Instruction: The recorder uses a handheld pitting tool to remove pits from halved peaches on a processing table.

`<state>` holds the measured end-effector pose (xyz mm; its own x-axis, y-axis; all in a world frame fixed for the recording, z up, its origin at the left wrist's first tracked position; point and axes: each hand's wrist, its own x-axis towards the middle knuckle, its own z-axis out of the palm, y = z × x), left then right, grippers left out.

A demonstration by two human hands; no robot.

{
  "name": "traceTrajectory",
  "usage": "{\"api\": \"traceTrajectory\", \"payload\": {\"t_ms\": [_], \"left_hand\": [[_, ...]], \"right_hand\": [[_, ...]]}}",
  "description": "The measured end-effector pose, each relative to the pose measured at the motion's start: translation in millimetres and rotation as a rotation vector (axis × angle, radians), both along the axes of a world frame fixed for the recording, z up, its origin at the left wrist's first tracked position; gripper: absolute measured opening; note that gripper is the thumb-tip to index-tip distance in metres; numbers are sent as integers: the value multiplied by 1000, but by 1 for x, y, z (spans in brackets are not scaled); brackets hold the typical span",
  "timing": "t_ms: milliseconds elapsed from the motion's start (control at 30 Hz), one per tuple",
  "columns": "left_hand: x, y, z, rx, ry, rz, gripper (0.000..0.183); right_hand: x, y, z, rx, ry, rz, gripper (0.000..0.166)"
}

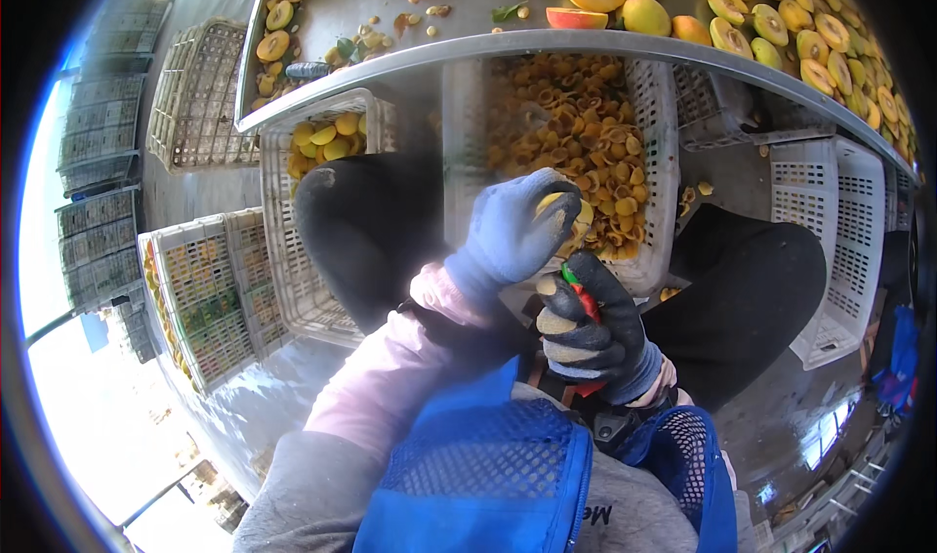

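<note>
My left hand (523, 223), in a blue knit glove with dark fingers, is closed around a yellow fruit (582, 216), perhaps an apricot or a peach, partly covered by the fingers. Close below and to its right, my right hand (596, 326), in a dark-coated glove, grips a tool with a red and green handle (582, 293); its working end cannot be made out. Both hands are above my lap, over the near part of a crate (662, 179) holding many small orange-yellow fruit pieces (600, 143).
A metal-rimmed table (454, 44) bears halved and whole fruit, pits and leaves. Left of my legs stands a plastic crate (278, 209) with yellow fruit; another crate (205, 289) is beyond it. A white crate (838, 238) stands at the right. Stacked crates (99, 136) line the far left.
</note>
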<state>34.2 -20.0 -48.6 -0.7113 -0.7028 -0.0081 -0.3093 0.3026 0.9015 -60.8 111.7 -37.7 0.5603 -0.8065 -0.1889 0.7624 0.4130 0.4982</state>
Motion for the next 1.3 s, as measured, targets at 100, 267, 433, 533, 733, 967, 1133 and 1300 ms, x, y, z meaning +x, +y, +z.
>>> {"api": "traceTrajectory", "payload": {"t_ms": [100,267,433,533,733,967,1133,1300], "left_hand": [[1,13,-10,306,125,86,23],[1,16,-17,424,284,145,22],[1,11,3,327,3,130,23],[-4,13,0,541,306,75,26],[-8,15,1,684,400,46,28],[-13,16,0,716,421,22,28],[-15,26,-6,775,510,75,30],[-11,29,2,925,316,102,54]], "right_hand": [[7,0,-7,-115,-262,-59,45],[6,0,-15,-263,-339,-89,45],[-6,0,-11,-3,108,58,46],[-5,-1,-2,-11,124,55,46],[-2,0,0,-65,-90,3,44],[13,2,-15,-242,-368,-171,42],[11,4,-21,-204,-325,-157,41],[3,4,-11,-65,-168,-56,44]]}}
